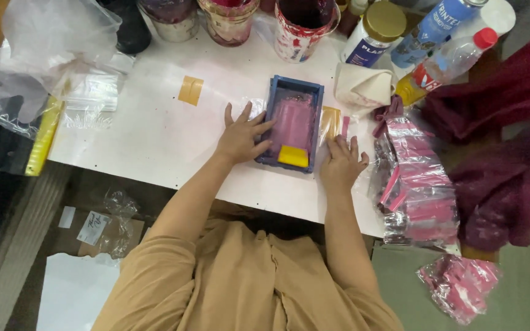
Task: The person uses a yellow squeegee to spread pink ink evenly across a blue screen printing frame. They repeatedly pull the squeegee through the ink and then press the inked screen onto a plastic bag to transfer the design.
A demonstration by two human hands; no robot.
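White counter [154, 132] crowded at its far edge with paint-stained tubs and bottles carries a small blue-framed printing screen [292, 122] smeared pink, a yellow squeegee [293, 156] lying at its near end. Left hand [240, 138] rests with fingers spread, tips touching the frame's left rail. Right hand [341, 164] lies flat, fingers together, just right of the frame, with bagged pink pieces [418, 184] beyond its outer fingers.

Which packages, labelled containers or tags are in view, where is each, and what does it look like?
Jar: top centre-right, white, gold lid, dark label.
Blue bottle: top right, lying tilted.
Clear bottle: beside it, red cap, yellow liquid.
Pink packets: right of right hand, clear wrap.
Paper tag: floor, lower left.
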